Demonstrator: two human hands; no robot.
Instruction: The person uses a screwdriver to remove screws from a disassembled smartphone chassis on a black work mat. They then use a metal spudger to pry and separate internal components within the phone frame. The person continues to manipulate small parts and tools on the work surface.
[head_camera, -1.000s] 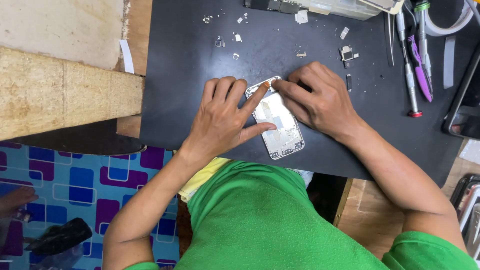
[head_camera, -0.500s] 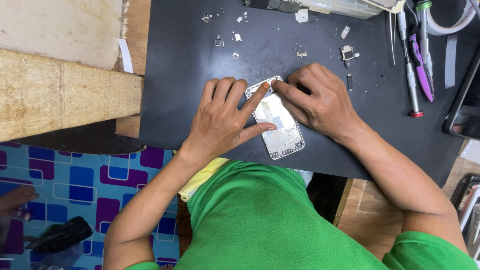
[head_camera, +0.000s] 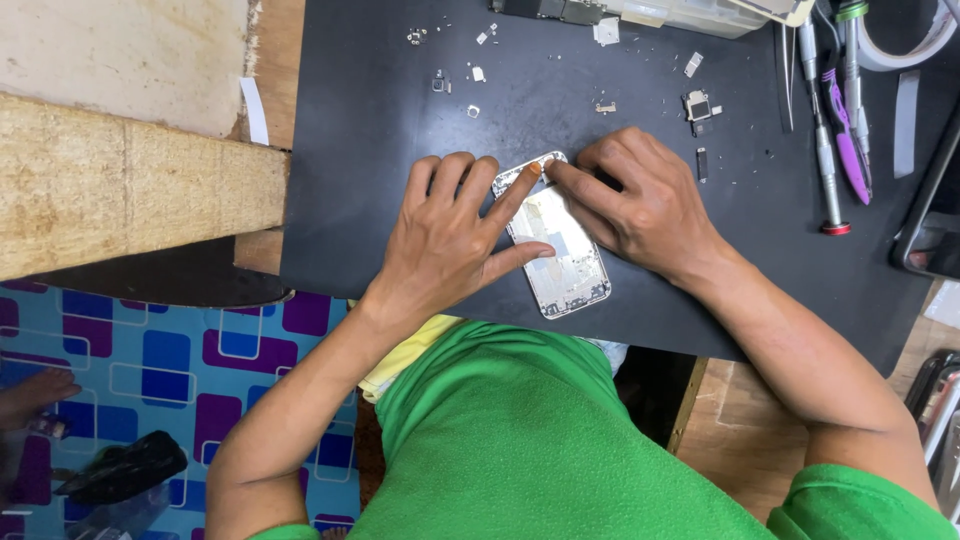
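I'm over the mat (head_camera: 380, 150) now. Phone shell (head_camera: 558, 240) lies near the mat's near edge, long axis slanting from near-right to far-left. My left hand (head_camera: 450, 235) is spread flat on its left side, thumb pinning the middle; right hand (head_camera: 640, 205) curled, forefinger at the far corner. Both press, neither grasps. Beyond: loose parts (head_camera: 697, 105), screwdrivers (head_camera: 835, 120) by the far right edge.

Likely a small phone repair bench: black work mat (head_camera: 400, 150), loose tiny parts (head_camera: 697, 105), screwdrivers (head_camera: 825, 150), tweezers (head_camera: 788, 80).
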